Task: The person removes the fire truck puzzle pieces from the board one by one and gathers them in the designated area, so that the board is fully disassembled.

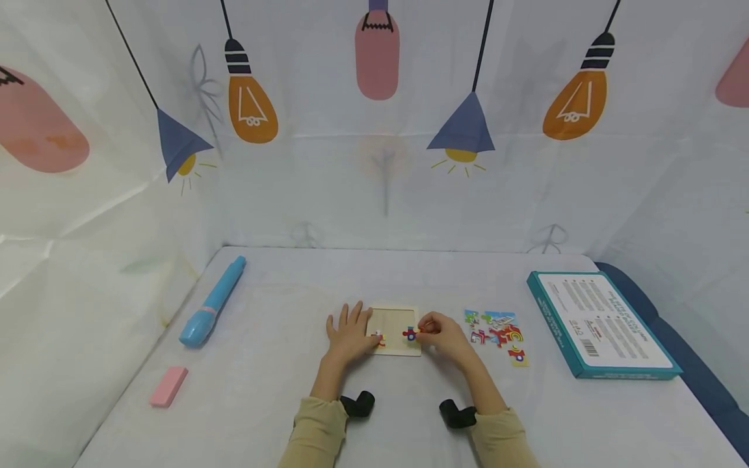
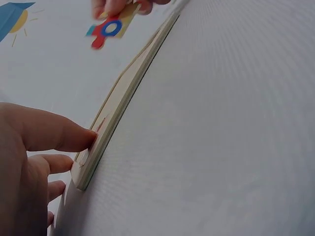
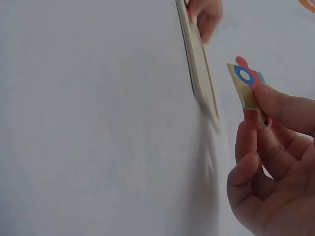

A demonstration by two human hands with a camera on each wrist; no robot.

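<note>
A shallow wooden puzzle tray (image 1: pixel 393 320) lies on the white table in front of the person. The left hand (image 1: pixel 346 339) rests at its left side with fingers spread, the thumb pressing a jigsaw piece (image 1: pixel 380 338) in the lower left corner. Between thumb and fingertips, the right hand (image 1: pixel 447 338) pinches another jigsaw piece (image 3: pixel 251 81), red, blue and yellow with a wheel-like ring. That piece is held up over the tray's right side, apart from the tray in the left wrist view. The thumb hides part of the left piece.
Several loose jigsaw pieces (image 1: pixel 504 333) lie right of the tray. Further right is a teal-edged box (image 1: pixel 603 325). On the left are a blue pen-shaped device (image 1: pixel 213 304) and a pink block (image 1: pixel 168 387). A dark blue chair (image 1: pixel 673 344) stands past the table's right edge.
</note>
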